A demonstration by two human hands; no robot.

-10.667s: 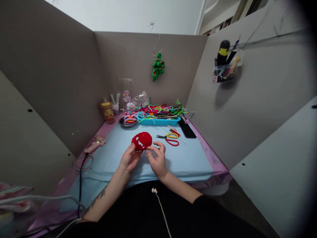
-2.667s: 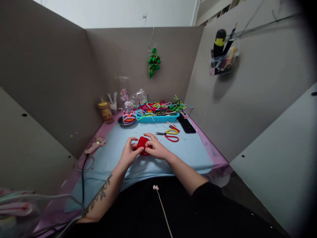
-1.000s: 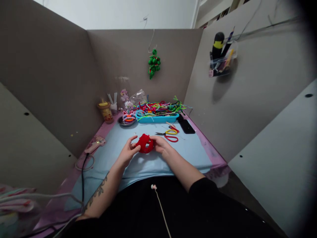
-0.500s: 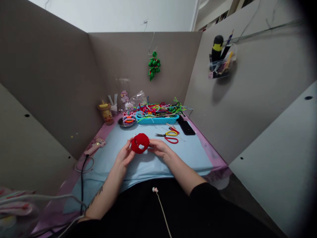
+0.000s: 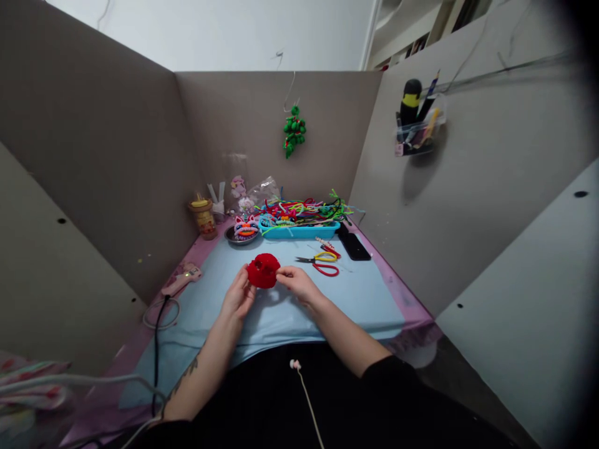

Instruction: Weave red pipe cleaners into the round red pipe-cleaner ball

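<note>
- Both hands meet over the near middle of the counter [image 5: 406,312], one at each side of a red rounded piece [image 5: 263,272].
- Left hand [image 5: 238,296]: narrow around the left edge of the red rounded piece, thumb in front and fingers curled behind and beneath.
- Right hand [image 5: 302,285]: nearly closed, thumb and forefinger together at the right edge of the red rounded piece; the other fingers are folded, their exact pose too small to tell.
- Red rounded piece: between the hands, above the blue cloth [image 5: 346,305], with a shadow beneath it. Its long axis runs roughly left to right; dark hollows show on its upper side. Which end is its front cannot be told.
- Scissors [image 5: 325,271]: lying on the cloth beyond the right hand, blades pointing left, yellow and red handles to the right.
- Black phone [image 5: 355,247]: right of the scissors, its long axis running away from the person.
- Blue tray [image 5: 299,232]: crosswise at the back of the counter, heaped with colourful cords [image 5: 309,209].
- Metal bowl [image 5: 241,239]: just left of the blue tray, holding a pink-eared beaded item [image 5: 246,227].
- Pink tool [image 5: 182,280]: at the left edge of the counter, with a black cable [image 5: 156,349] running toward the person.
- Green ornament [image 5: 294,131]: hanging against the back panel.
</note>
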